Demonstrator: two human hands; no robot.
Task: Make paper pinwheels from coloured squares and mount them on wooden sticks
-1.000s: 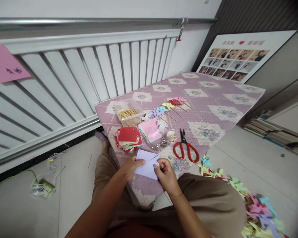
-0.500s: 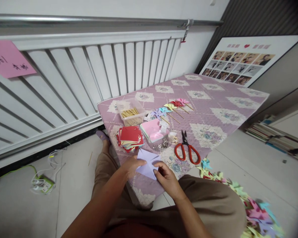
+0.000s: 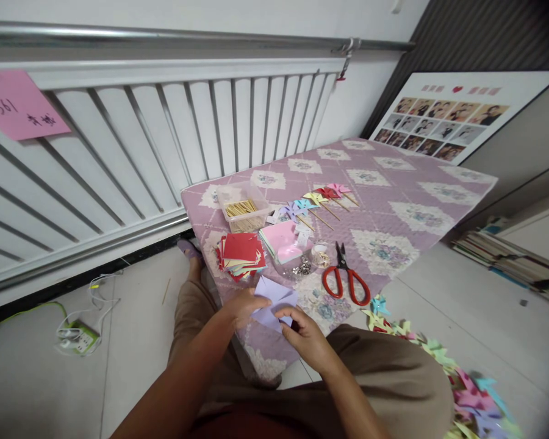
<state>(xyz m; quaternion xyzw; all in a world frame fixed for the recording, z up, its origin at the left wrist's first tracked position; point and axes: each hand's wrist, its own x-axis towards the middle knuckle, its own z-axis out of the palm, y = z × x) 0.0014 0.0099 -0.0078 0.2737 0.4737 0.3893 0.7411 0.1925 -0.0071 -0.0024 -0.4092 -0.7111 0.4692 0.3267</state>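
A lilac paper square (image 3: pixel 269 292) with slits cut in from its corners is held over the table's near edge. My left hand (image 3: pixel 244 306) grips its left side, thumb on top. At the lower right, my right hand (image 3: pixel 302 329) pinches a corner and bends it in toward the middle. Just beyond lie a stack of coloured paper squares (image 3: pixel 242 247) with red on top, a tub of small metal pieces (image 3: pixel 299 267) and a small round tub (image 3: pixel 320 256). Red-handled scissors (image 3: pixel 345 277) rest to the right, blades pointing away.
A clear plastic box of wooden sticks (image 3: pixel 242 210) stands at the back left, beside pink paper squares (image 3: pixel 279 238). Several finished pinwheels (image 3: pixel 313 200) lie behind. More paper pinwheels (image 3: pixel 476 396) are heaped on the right. A white radiator (image 3: pixel 238 122) borders the table; a power strip (image 3: pixel 80 338) lies on the floor.
My right hand has shifted slightly left and up, curling the paper's corner toward the centre. My left hand keeps its hold. The camera view has shifted slightly.
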